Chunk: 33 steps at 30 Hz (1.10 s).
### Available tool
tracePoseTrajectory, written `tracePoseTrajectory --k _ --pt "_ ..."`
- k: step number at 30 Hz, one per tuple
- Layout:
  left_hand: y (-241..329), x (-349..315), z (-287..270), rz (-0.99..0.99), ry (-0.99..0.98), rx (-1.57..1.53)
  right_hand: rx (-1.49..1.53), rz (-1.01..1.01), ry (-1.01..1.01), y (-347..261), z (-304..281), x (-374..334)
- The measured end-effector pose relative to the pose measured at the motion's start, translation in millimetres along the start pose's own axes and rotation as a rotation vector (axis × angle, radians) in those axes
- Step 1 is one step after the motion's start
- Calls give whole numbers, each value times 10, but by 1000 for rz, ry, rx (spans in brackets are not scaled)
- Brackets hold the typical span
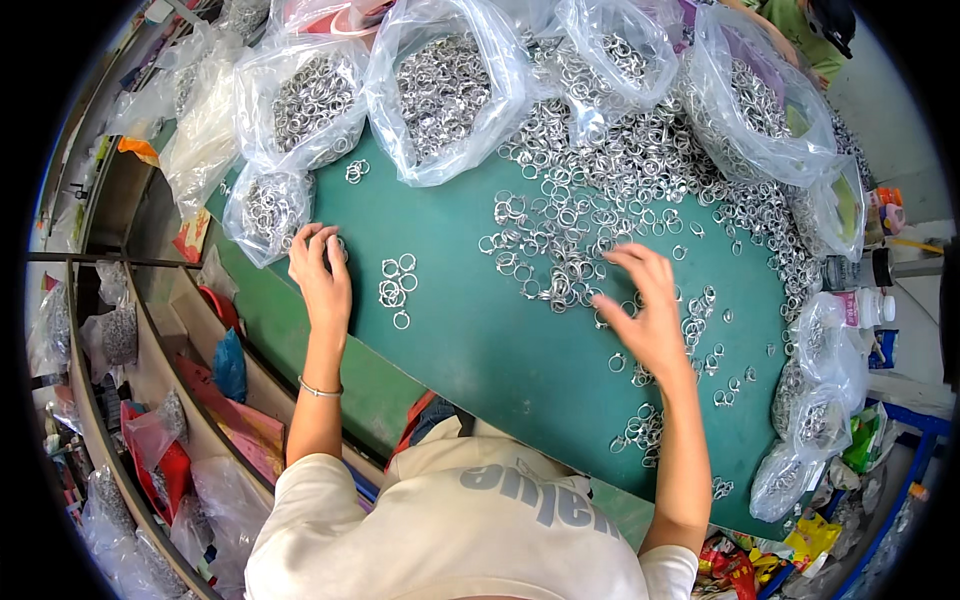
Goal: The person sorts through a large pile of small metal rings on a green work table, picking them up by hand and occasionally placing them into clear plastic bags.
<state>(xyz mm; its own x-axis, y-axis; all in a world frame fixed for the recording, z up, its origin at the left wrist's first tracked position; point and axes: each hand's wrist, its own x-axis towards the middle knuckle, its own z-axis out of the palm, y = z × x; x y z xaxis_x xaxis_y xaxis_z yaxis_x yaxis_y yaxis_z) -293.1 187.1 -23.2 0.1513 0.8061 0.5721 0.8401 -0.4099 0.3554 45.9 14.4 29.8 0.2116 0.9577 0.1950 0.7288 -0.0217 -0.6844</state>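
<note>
My left hand (322, 277) rests palm down near the table's left edge, its fingers bent and slightly apart. A few silvery metal rings peek out beside its fingertips; what lies under the palm is hidden. Close by stands a small clear plastic bag of rings (270, 210). Between my hands lies a little cluster of rings (398, 283). My right hand (648, 312) is over the near side of a spread of loose rings (570, 250), thumb and fingers apart, with no ring visibly gripped. More rings (700, 325) are scattered beside its wrist.
Large open plastic bags of rings (445, 95) line the far side of the green table (470, 350). A dense ring heap (650, 150) covers the far right. Smaller filled bags (820, 420) edge the right side. Shelves with bags (150, 340) stand left. Another person (815, 35) is at the far right.
</note>
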Motion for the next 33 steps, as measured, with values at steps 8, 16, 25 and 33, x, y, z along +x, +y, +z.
tracePoseTrajectory --k 8,16,25,33 --pt "1401 193 300 428 -537 -501 -190 -146 -258 -130 112 -75" --pt "1810 268 890 780 -709 -309 -94 -32 100 331 15 357" --pt "1402 245 302 -383 -1048 -1431 -241 -6 -251 213 -154 299" --pt "1466 173 171 -482 -1222 -1393 -346 -213 32 266 418 677"
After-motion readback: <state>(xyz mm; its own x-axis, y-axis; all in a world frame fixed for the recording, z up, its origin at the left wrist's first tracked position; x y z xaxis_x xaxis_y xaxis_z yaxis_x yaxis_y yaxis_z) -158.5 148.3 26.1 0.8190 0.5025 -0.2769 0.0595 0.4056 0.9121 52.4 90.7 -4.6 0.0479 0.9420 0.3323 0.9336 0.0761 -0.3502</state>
